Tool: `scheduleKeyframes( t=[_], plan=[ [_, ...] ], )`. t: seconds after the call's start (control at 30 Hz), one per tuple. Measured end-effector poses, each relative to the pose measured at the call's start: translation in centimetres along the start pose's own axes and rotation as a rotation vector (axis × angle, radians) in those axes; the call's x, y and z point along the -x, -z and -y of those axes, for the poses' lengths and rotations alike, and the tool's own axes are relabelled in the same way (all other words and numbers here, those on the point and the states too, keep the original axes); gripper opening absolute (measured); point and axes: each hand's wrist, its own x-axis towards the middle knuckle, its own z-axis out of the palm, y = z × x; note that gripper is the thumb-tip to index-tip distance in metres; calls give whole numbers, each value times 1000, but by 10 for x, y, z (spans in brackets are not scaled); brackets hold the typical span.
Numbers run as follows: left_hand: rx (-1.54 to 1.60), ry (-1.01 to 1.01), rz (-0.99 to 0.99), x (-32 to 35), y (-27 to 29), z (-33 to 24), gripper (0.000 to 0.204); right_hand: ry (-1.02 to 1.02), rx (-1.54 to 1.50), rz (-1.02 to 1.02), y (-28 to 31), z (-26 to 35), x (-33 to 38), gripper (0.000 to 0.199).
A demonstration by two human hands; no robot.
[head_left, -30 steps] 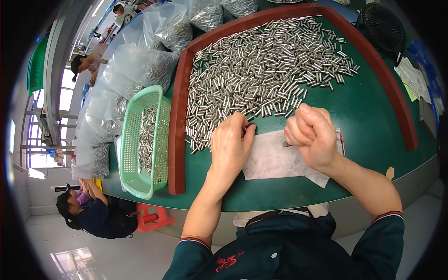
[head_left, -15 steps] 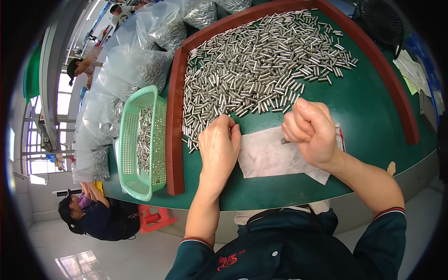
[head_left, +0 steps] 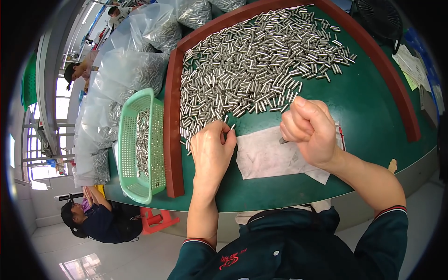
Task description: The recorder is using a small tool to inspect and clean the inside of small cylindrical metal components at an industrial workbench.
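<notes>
Holds the left hand (head_left: pixel 211 148) with thumb and fingers curled, at the near edge of the loose pins (head_left: pixel 261 60); hides the inside of that curl. Has the right hand (head_left: pixel 311 130) balled over the cloth (head_left: pixel 263 156), thumb toward the pins. Shows a grey piece (head_left: pixel 283 141) just below the right fingers, too small to name. Spreads most pins over the table (head_left: pixel 368 102) beyond both hands' fingers, within red rails (head_left: pixel 173 116). Has the basket (head_left: pixel 159 154), partly filled with pins, left of the left fingers, past one rail. Shows clear bags (head_left: pixel 126 70) of pins farther left of the fingers. Puts the fan (head_left: pixel 380 21) and papers (head_left: pixel 410 67) well beyond and right of the right fingers.
</notes>
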Motion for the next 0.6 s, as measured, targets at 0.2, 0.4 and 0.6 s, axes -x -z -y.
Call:
scheduleKeyframes(
  t=[0.2, 0.4, 0.6],
  plan=[
    [425, -162, 319, 9, -2, -29, 6, 37, 17, 10, -3, 0, 2, 44],
    [435, -183, 313, 10, -8, -32, 5, 53, 72, 24, -4, 0, 4, 44],
    [429, -201, 312, 10, -7, -32, 5, 7, 48, 26, -5, 0, 3, 45]
  ],
)
